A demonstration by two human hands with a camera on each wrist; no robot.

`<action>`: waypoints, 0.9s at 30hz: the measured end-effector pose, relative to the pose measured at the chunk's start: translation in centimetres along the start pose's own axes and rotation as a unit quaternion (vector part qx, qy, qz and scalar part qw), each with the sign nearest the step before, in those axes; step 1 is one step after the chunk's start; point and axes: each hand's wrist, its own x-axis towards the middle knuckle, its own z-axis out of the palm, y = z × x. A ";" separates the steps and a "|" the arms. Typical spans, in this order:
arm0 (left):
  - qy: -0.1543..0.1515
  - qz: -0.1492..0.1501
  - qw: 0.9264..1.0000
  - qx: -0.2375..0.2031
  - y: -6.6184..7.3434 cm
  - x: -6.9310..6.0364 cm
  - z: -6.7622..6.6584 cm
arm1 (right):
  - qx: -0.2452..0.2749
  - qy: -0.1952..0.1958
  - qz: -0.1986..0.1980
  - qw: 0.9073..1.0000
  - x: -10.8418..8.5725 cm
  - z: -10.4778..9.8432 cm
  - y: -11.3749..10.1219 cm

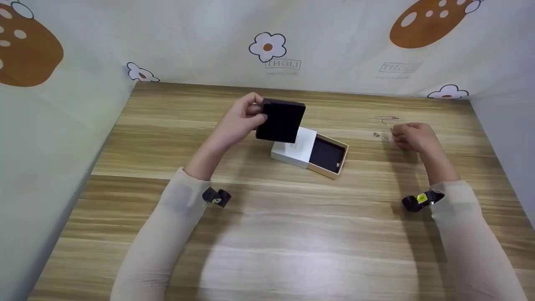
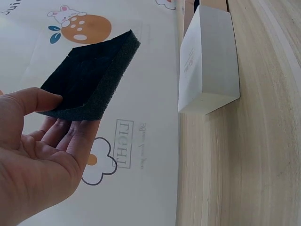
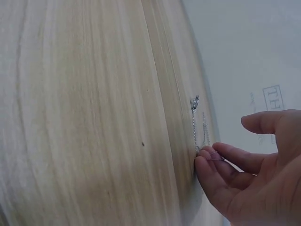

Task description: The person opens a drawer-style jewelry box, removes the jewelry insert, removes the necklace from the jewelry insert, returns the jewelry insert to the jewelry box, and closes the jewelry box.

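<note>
My left hand (image 1: 238, 119) grips a square black foam pad (image 1: 281, 121) by its left edge, the thumb over its dark face. The pad is tilted, raised above a white box (image 1: 297, 147). In the left wrist view the pad's side shows a grainy foam texture (image 2: 113, 80). My right hand (image 1: 418, 137) is low at the back right of the table, its bent fingertips on a strand of a thin silver chain necklace (image 3: 194, 125). Part of that chain lies on the wood beyond the fingers; the rest is hidden by them.
Below the pad, the white box has its tan-edged drawer (image 1: 322, 167) slid partly out to the right, with a dark lining inside. The wood-grain table (image 1: 267, 234) ends at a printed fabric wall (image 1: 334, 46) behind, with fabric also on both sides.
</note>
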 end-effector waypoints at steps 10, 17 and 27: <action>-0.003 0.009 1.000 -0.006 0.1 -0.1 0.0 | -0.068 -0.015 0.001 0.998 -0.4 -0.1 -0.6; -0.004 0.010 1.000 -0.006 0.2 -0.1 0.0 | -0.084 -0.018 -0.002 0.996 -0.7 -0.4 -1.0; -0.007 0.001 1.000 -0.004 0.3 0.0 0.2 | -0.090 -0.013 -0.013 0.996 -1.1 -0.4 -1.4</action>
